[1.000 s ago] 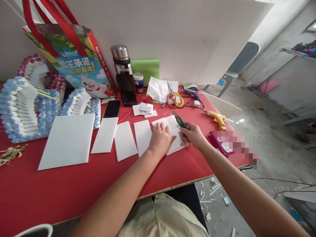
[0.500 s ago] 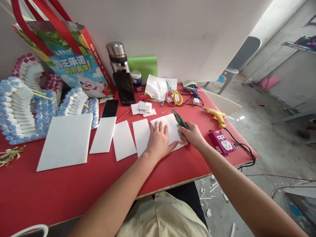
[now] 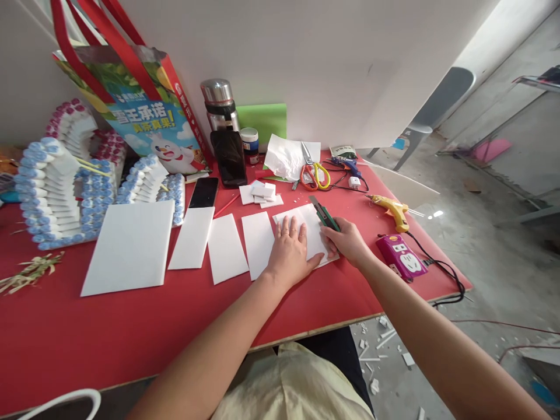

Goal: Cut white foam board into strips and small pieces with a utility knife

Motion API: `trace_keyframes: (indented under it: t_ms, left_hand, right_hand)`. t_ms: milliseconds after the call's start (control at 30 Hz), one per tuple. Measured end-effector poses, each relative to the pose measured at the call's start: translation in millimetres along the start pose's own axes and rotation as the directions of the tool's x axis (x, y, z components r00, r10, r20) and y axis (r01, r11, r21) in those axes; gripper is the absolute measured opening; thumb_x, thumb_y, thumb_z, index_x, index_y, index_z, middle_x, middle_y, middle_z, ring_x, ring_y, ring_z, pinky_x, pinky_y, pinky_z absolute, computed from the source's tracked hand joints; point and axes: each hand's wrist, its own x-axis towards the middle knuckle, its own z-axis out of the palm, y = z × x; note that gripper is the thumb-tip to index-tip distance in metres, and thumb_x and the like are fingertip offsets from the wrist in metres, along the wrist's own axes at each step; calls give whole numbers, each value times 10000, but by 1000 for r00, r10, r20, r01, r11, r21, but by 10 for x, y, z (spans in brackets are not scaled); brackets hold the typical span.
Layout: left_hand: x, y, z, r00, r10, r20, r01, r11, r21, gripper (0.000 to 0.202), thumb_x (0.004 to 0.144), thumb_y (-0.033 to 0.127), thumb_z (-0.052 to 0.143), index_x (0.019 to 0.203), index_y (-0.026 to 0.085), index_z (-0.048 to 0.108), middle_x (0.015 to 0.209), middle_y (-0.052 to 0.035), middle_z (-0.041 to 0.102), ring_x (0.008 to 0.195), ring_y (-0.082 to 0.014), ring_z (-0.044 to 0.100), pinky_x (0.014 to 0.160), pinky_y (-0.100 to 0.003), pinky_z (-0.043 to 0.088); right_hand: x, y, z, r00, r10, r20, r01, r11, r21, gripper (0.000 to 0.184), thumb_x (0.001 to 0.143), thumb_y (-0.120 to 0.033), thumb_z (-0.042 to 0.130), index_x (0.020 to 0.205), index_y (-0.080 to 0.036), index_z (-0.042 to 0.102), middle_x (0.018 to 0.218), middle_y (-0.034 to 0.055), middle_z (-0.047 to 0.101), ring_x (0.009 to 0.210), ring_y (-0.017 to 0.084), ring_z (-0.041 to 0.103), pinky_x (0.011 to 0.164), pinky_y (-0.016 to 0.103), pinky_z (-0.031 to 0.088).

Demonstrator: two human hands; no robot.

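Observation:
My left hand [image 3: 289, 248] lies with fingers spread on a white foam board piece [image 3: 310, 220] on the red table. At that piece's right edge, my right hand [image 3: 344, 240] is closed around a green utility knife [image 3: 324, 214], its blade pointing up and away from me. The fingertips of this hand rest near the board's right side. Left of my hands lie more white boards: one narrow board [image 3: 257, 233] partly behind my left hand, a second narrow board [image 3: 227, 248], a third [image 3: 191, 238], and a large board [image 3: 131, 248].
Small white offcuts [image 3: 262, 192], scissors [image 3: 315, 175] and crumpled paper [image 3: 286, 156] sit behind the boards. A yellow glue gun [image 3: 391, 211] and purple power socket [image 3: 402, 256] stand right. Phones [image 3: 228, 158], a steel flask [image 3: 220, 105] and swab models [image 3: 61, 192] are at the back left.
The view has turned slightly left, so everything sits further right in the picture. Both hands keep their places on the board, with the knife still in the right one.

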Motion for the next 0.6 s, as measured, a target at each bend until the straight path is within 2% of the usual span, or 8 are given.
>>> trace_keyframes:
  t_ms: [133,267,333,433,500,533,600]
  left_hand:
    - [-23,30,32,1000,-7,-5,7,1000,3,868,930,641,424,1501,-11,371,1582,-302,281,1496,-449,196,1202,-586,180]
    - [-38,32,76,999,-7,-47,7,1000,-5,799,955,576,422,1491,-17,386,1577,-300,293,1495,-449,198,1198,-585,213]
    - [-27,-34,68,996,15,-83,-17,1000,-16,704,974,487,433,1467,-14,421,1556,-299,341,1479,-444,256,1184,-583,257]
    - [-6,-249,14,987,90,-135,-100,993,-67,512,971,306,466,1385,11,522,1490,-254,473,1419,-380,411,1151,-523,363]
    - [-8,-420,-22,971,170,-170,-195,971,-140,366,970,194,441,1270,89,623,1421,-165,580,1356,-273,513,1134,-426,421]
    - [-16,-492,-31,962,196,-188,-227,961,-157,348,981,181,420,1242,126,644,1404,-134,599,1347,-249,524,1128,-412,432]
    - [-42,-581,-28,962,172,-211,-203,970,-135,356,996,234,431,1269,140,638,1438,-146,562,1404,-291,453,1136,-458,419]
  right_hand:
    - [22,62,20,998,-2,-58,-14,963,-270,263,751,-349,677,927,-217,533,455,-75,521,337,159,524,378,262,446]
    - [1,85,55,980,-159,-119,63,818,-572,275,751,-390,658,944,-215,571,678,-1,655,571,186,633,512,261,448]
    - [-7,86,68,971,-206,-124,78,758,-647,277,749,-414,658,931,-219,583,751,17,678,696,208,652,581,271,450]
    - [-4,95,74,968,-216,-131,81,757,-649,290,744,-439,662,922,-224,585,770,18,678,740,216,645,605,277,450]
    - [2,110,72,971,-192,-143,71,801,-595,286,725,-425,678,906,-223,586,727,7,658,675,205,632,559,272,450]
    - [4,119,71,975,-164,-151,57,839,-541,291,710,-412,690,904,-221,589,702,-1,644,621,194,620,521,269,449]
    - [2,141,67,983,-91,-161,23,924,-381,318,688,-395,710,924,-215,599,655,-23,609,494,168,580,436,267,442]
